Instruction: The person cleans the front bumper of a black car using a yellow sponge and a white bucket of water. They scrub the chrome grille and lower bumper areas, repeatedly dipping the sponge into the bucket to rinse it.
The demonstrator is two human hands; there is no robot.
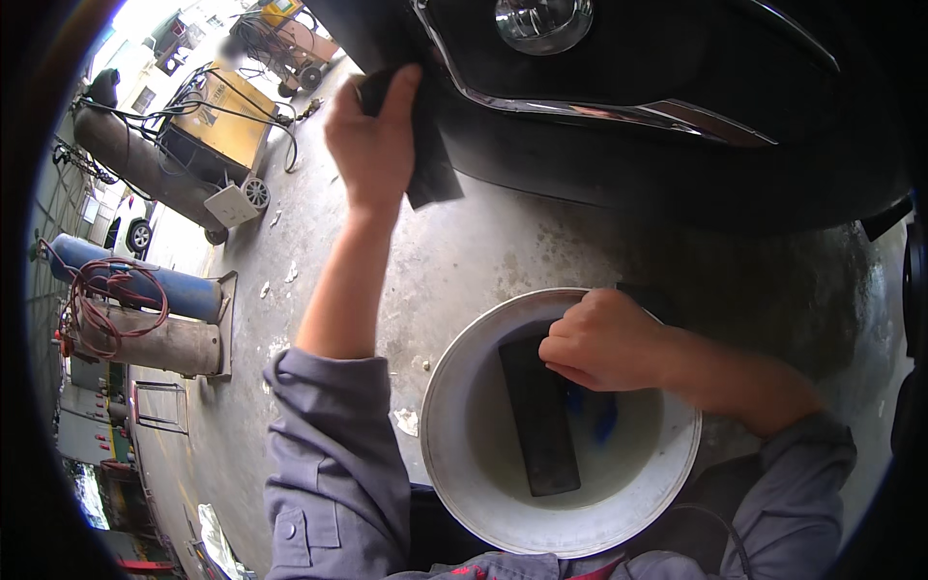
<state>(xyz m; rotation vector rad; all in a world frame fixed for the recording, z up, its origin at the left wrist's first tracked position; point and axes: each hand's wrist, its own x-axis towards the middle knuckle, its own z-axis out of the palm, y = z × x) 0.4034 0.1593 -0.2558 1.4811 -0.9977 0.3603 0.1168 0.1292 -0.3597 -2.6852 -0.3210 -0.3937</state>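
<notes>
My left hand (373,148) grips a dark, flexible sheet (433,170), possibly sandpaper, with the thumb laid along it. It is beside the lower edge of a black car bumper (551,156). My right hand (605,344) is closed above a white bucket (453,475) of cloudy water (616,475). Its fingers pinch the upper end of a dark rectangular strip (544,435), which slants down inside the bucket. Whether the strip's lower end touches the water is hard to tell. A blurred blue thing (603,424) shows below the right hand.
Chrome trim (573,110) and a round lamp (544,25) are set in the bumper. A yellow welding machine (221,116), a gas cylinder (145,163), a blue cylinder (156,272) with red hoses (109,333) and white scraps (407,422) occupy the concrete floor at left.
</notes>
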